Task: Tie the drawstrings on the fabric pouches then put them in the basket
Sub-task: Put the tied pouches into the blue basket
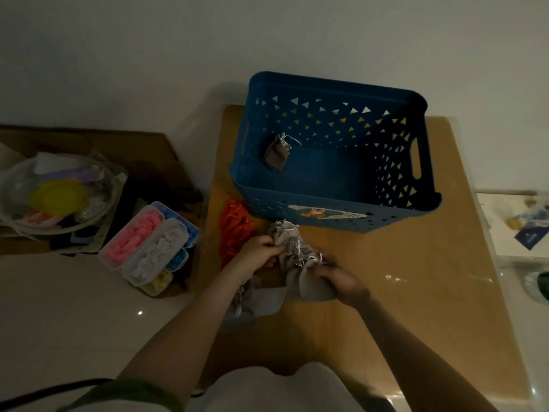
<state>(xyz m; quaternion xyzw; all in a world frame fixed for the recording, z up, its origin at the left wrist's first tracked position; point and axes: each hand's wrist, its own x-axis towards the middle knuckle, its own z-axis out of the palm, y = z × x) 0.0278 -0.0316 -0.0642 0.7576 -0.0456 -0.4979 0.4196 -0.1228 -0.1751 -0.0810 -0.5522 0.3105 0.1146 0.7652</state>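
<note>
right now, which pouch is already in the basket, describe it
Find the blue basket on the wooden table. Against its inner left wall lies one dark pouch with white drawstrings. It alone is inside; the grey pouches and orange pouches lie outside, in front.

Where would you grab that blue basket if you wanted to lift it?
Probably by the handle slot cut through each end wall of the blue basket, approached from its left and right sides; those openings suit a hooked grip.
</note>
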